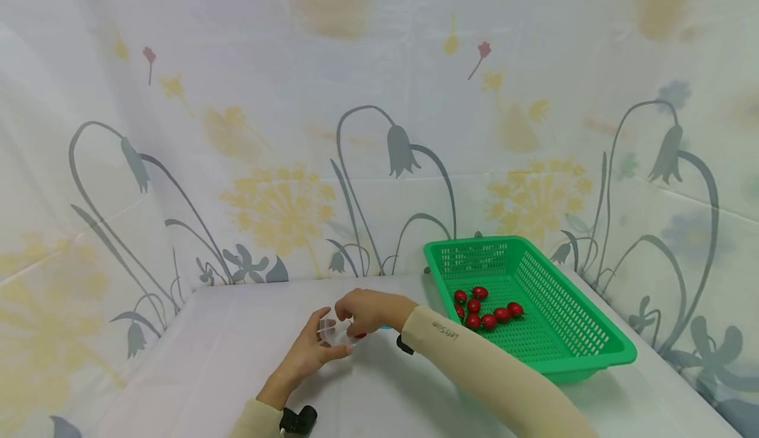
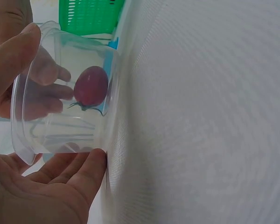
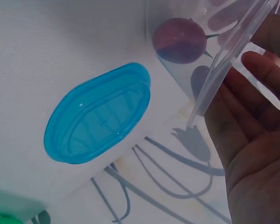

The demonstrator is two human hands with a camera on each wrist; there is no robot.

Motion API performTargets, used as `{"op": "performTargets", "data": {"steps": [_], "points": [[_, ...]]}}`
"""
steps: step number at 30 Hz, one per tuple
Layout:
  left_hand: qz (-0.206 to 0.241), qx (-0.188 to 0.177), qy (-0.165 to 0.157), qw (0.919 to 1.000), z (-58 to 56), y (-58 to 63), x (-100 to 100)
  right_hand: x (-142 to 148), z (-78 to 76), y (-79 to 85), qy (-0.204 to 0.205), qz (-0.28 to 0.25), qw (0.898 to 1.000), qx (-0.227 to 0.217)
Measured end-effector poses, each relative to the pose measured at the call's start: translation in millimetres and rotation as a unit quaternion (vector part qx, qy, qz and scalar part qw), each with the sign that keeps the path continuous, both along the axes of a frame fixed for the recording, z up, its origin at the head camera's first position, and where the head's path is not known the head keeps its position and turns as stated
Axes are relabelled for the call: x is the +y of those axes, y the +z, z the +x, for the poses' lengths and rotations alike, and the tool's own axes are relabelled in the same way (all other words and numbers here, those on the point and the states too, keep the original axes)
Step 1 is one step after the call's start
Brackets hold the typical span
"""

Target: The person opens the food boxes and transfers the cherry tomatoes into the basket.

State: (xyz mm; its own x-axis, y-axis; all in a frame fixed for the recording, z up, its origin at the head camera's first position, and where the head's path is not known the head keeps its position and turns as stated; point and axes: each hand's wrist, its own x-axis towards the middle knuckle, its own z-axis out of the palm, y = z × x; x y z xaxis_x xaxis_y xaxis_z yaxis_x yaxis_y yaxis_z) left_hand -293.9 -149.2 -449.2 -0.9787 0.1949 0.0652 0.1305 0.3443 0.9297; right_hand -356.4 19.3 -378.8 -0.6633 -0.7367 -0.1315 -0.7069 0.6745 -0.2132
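Note:
My left hand (image 1: 311, 346) holds a clear plastic container (image 2: 79, 49), thumb on its rim and fingers along its lower side. The container is tilted on its side, its mouth toward the left in the left wrist view. Inside, near its base, lies one red cherry tomato (image 2: 91, 87) with a green stem, also visible through the clear wall in the right wrist view. My right hand (image 1: 367, 311) reaches into the container's mouth. Its fingers (image 2: 56, 95) point at the tomato, close to it and not curled round it; whether they touch is unclear.
A green perforated basket (image 1: 560, 319) stands at the right with several cherry tomatoes (image 1: 502, 314) in it. An oval blue plastic dish or lid (image 3: 102, 119) lies on the white table (image 1: 196, 346), mostly hidden by my right hand in the head view. A flower-patterned curtain (image 1: 284, 128) hangs behind.

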Motion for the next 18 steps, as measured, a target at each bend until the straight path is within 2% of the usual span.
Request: {"op": "performTargets", "data": {"steps": [6,18], "points": [[0.003,-0.010,0.000,0.9999,1.2,-0.1,-0.5,-7.5,1.6,-4.2,-0.008,0.016,1.000,-0.011],[0.015,-0.003,-0.006,0.9999,1.1,0.4,-1.7,-14.2,0.7,-15.7,0.013,0.012,1.000,-0.009]]}}
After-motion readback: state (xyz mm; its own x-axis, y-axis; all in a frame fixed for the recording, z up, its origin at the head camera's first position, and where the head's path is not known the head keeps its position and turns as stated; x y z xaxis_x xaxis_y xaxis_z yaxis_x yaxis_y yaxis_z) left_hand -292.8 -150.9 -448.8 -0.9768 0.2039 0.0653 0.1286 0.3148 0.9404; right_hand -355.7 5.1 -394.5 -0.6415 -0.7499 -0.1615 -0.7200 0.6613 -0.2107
